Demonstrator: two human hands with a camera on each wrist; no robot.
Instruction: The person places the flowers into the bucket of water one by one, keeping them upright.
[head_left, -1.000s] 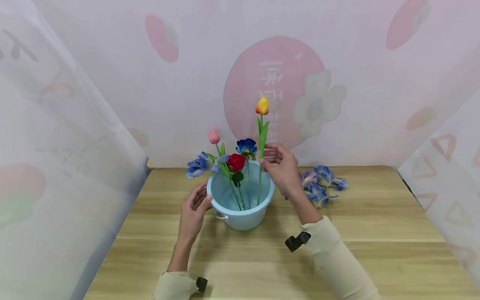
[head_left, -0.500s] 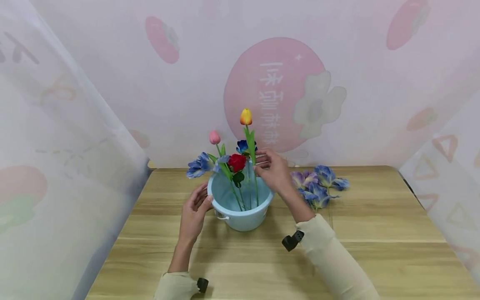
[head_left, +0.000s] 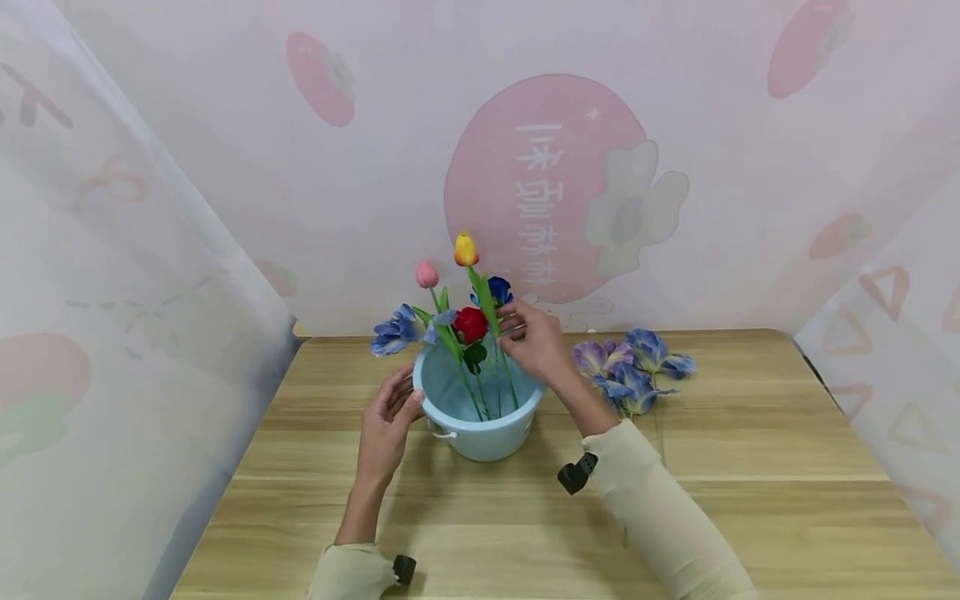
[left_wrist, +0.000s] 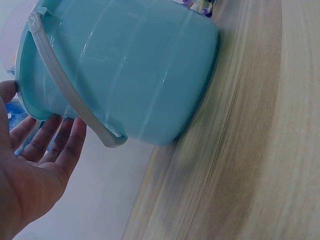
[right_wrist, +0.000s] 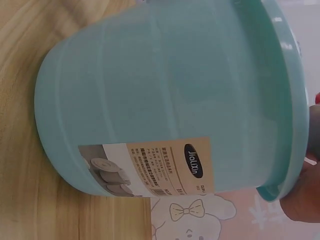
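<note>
A light blue bucket [head_left: 480, 442] stands on the wooden table. My left hand [head_left: 386, 429] holds its left rim, the thumb at the rim and the fingers against the outer wall in the left wrist view. Over the bucket's right side, my right hand [head_left: 534, 340] pinches the stem of a yellow-orange tulip [head_left: 466, 250], which leans left with its lower end inside the bucket. Also standing in the bucket are a pink tulip [head_left: 427, 274], a red rose [head_left: 471, 325], a dark blue flower [head_left: 498, 292] and a pale blue flower [head_left: 397, 332] drooping over the left rim.
Right of the bucket, several blue and purple flowers [head_left: 633, 375] lie on the table [head_left: 765, 433]. A white handle [left_wrist: 70, 90] hangs on the bucket's side, and a label [right_wrist: 160, 167] is stuck to its wall. A printed cloth [head_left: 375, 192] closes off the back.
My right hand has moved left and slightly down with the yellow-orange tulip, whose bloom has tilted left beside the pink one. The left hand stays at the rim.
</note>
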